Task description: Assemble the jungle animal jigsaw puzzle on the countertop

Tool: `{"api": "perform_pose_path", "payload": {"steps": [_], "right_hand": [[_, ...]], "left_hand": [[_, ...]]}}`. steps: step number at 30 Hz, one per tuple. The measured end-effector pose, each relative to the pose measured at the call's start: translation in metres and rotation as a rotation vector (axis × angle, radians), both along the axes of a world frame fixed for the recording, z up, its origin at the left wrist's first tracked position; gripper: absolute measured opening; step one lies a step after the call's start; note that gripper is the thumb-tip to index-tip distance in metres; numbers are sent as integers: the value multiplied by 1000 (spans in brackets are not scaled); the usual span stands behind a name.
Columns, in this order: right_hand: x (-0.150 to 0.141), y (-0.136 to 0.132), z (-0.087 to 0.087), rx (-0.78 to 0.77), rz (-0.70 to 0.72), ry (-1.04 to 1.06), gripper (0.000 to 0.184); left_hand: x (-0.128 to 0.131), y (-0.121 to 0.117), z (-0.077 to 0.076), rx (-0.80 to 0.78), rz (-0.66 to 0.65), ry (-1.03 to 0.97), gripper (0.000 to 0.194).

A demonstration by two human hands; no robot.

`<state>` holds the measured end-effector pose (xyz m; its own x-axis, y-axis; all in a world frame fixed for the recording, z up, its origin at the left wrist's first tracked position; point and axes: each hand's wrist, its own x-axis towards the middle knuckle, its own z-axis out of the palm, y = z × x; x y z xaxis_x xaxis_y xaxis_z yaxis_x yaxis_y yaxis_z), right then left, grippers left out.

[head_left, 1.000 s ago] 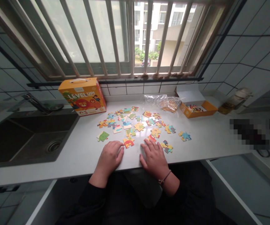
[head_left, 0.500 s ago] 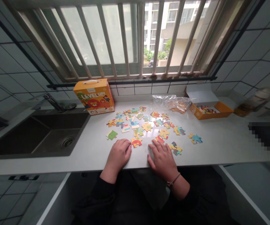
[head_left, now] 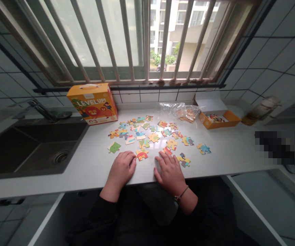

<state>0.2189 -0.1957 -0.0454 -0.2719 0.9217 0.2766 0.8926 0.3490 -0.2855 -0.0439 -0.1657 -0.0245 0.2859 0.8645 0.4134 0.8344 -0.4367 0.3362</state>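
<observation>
My left hand [head_left: 122, 167] rests on the counter with its fingers loosely bent. Its fingertips lie at the left edge of a red-and-yellow puzzle piece [head_left: 142, 155]; contact is hard to tell. Palm down, my right hand [head_left: 170, 169] has its fingers apart and holds nothing. Its fingertips meet the near edge of a red puzzle piece [head_left: 167, 150], which they partly cover. Just right of that hand lies a yellow, grey and teal piece [head_left: 184, 160]. Beyond both hands several colourful pieces are scattered, among them a yellow one [head_left: 153, 137]. A green piece [head_left: 115, 147] lies off to the left.
An orange puzzle box [head_left: 93, 106] stands at the back left beside the dark sink [head_left: 34, 147]. Clear plastic bags [head_left: 173, 107], an open orange box [head_left: 220, 123] and a bottle [head_left: 260, 109] are at the back right. A blue-and-yellow piece [head_left: 204, 148] lies apart at the right.
My view has shifted slightly to the right, so everything appears further left. Both hands keep their places beside the same puzzle pieces.
</observation>
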Motion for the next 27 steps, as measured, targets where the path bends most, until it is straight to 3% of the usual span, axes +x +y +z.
{"api": "perform_pose_path", "payload": {"steps": [27], "right_hand": [[2, -4, 5, 58, 39, 61, 30]], "left_hand": [[-2, 4, -2, 23, -5, 13, 19]]}}
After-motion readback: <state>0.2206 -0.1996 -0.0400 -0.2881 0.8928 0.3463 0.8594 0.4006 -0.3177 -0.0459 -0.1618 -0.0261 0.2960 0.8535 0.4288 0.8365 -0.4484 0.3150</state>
